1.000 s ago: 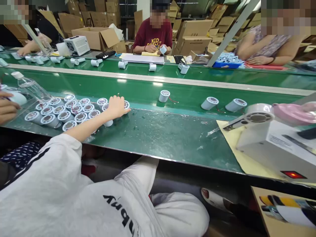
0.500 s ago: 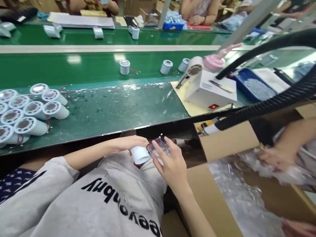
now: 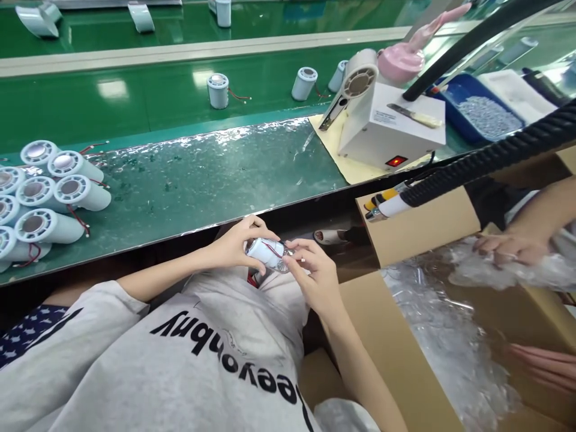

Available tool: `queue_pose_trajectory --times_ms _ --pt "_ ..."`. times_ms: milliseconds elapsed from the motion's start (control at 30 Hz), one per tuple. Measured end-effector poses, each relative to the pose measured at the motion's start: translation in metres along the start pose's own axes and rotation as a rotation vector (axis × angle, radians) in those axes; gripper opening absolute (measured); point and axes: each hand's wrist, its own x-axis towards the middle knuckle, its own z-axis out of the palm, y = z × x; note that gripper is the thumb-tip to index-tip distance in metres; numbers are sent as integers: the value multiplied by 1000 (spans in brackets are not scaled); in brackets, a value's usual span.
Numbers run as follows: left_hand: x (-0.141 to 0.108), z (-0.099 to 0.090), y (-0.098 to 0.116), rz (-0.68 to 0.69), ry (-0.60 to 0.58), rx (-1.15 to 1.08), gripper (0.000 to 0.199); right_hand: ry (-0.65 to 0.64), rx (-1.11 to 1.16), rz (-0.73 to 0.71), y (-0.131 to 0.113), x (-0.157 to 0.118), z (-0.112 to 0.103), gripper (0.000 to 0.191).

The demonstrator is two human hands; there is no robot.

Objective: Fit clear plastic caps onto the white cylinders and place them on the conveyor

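Observation:
Over my lap, my left hand point(image 3: 238, 245) grips a light-blue cylindrical housing point(image 3: 264, 254) between thumb and fingers. Red and dark wires run along the housing's side. At its right end, the fingertips of my right hand point(image 3: 314, 270) pinch a clear plastic piece point(image 3: 285, 264) against or close to it; whether the two are joined I cannot tell. To the left on the bench stand and lean several similar light-blue housings point(image 3: 54, 227), with round metal-looking centres and red wires.
A white box-shaped device point(image 3: 391, 129) with a lit red switch sits on the green bench point(image 3: 193, 186). Behind runs a green conveyor point(image 3: 148, 105) carrying housings. A black corrugated hose point(image 3: 490, 159) arches at right, above cardboard boxes point(image 3: 378, 330) with clear plastic, where another person's hands point(image 3: 515, 245) are.
My left hand has turned the housing so its wired side shows. My right fingers have closed in on the clear piece at its end. The view has tilted down.

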Motion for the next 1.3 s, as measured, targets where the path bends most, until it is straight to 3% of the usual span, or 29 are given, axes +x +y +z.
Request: queue_pose_trajectory --times_ms 100,200,300,433,567,900,1300 --pt "-1 -1 -4 31 -105 -59 72 1 171 151 3 1 -2 27" --pt "-3 0 -1 -34 -173 -182 72 -5 345 236 8 1 -6 33" --pt "-6 2 4 -155 -149 -349 73 -76 378 113 12 -1 -8 31" --pt "-8 4 6 -297 -149 -553 81 -91 60 -161 13 -8 -7 34" --pt "-9 0 9 -252 -205 -528 83 -77 -34 -261 12 -14 -8 33" --pt "-13 -9 18 21 -202 -340 74 -145 233 18 5 -16 -11 44" --pt "-14 -11 23 44 -241 -304 69 -195 444 259 1 -13 -10 50"
